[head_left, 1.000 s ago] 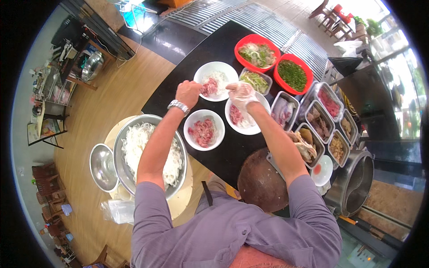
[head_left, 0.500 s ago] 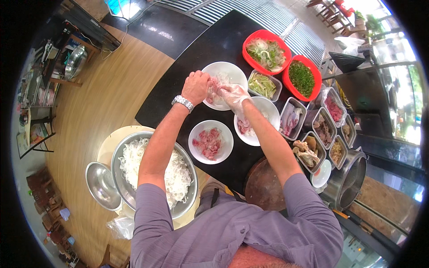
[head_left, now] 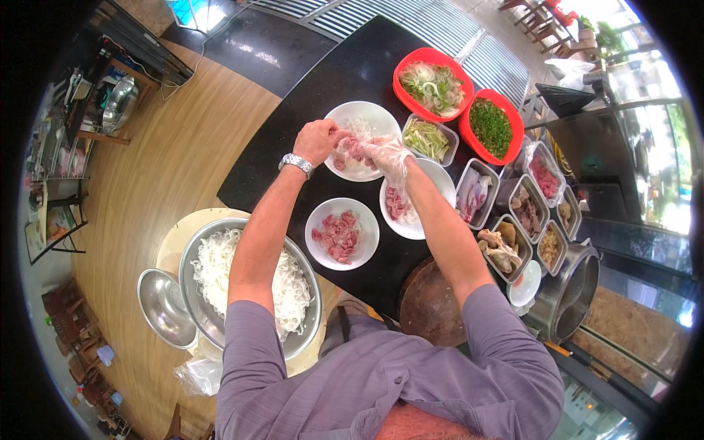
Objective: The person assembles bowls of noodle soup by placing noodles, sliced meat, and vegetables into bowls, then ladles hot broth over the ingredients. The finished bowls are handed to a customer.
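Both my hands are over the farthest white bowl (head_left: pixel 375 117), which holds white noodles and pink slices of raw meat (head_left: pixel 347 155). My bare left hand (head_left: pixel 317 141), with a metal watch at the wrist, is closed, its fingertips pinching at the meat. From the other side comes my right hand (head_left: pixel 390 156) in a clear plastic glove, its fingers closed on meat slices. A second white bowl (head_left: pixel 438 178) with meat in it is partly hidden under my right wrist and forearm. Nearer me, a third white bowl (head_left: pixel 370 246) holds noodles topped with raw meat.
Left of me, a large metal basin (head_left: pixel 315 315) of white noodles stands beside a metal colander (head_left: pixel 163 308). Two red containers (head_left: pixel 403 92) of sliced onion and chopped greens, several metal trays (head_left: pixel 480 220) and a steel pot (head_left: pixel 572 293) line the right. A round chopping board (head_left: pixel 433 308) is near me.
My hands have drawn slightly apart over the far bowl, and more meat shows between them. The whole view has shifted a little to the left.
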`<state>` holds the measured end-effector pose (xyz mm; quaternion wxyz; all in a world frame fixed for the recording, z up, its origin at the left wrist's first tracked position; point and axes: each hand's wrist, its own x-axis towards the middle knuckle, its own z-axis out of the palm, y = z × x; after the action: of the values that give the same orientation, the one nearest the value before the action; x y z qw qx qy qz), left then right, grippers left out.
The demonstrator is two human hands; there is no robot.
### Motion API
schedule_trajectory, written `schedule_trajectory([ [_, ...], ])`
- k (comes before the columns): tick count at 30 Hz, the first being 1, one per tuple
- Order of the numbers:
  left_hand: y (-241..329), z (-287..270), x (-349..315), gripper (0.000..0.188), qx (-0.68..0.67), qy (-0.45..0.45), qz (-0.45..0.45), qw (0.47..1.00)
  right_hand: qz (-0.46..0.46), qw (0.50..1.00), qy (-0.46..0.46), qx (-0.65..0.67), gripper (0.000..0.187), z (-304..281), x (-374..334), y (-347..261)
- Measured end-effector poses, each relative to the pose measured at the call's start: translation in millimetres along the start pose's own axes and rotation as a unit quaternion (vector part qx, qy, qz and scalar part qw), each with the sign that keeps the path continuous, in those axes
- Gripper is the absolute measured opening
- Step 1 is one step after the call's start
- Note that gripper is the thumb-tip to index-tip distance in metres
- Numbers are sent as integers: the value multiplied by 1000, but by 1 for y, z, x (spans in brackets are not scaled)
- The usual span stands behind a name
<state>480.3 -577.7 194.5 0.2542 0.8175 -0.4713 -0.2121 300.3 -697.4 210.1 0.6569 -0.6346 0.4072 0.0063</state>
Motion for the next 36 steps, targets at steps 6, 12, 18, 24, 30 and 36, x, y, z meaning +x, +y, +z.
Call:
schedule_trajectory([
  [6, -7, 2, -4, 26, -84, 30, 55, 995, -10, 998, -36, 43, 25, -4, -2, -12],
  [12, 6, -14, -4, 23, -27, 18, 49, 998, -2, 1000, -3, -30, 27, 4, -10, -30],
  [18, 9, -19, -8, 17, -152, 4, 54, 987, -28, 997, 15, -66, 30, 8, 1, -33],
  [24, 18, -24, -6, 16, -308, -33, -37, 950, -15, 997, -47, -54, 31, 14, 31, -25],
  [30, 8, -15, 1, 18, -83, 68, 26, 994, -118, 936, 22, -331, 35, 2, 50, -26],
  [36, -5, 5, -1, 21, 32, 133, 107, 985, -178, 862, 55, -472, 43, 8, 22, -32],
])
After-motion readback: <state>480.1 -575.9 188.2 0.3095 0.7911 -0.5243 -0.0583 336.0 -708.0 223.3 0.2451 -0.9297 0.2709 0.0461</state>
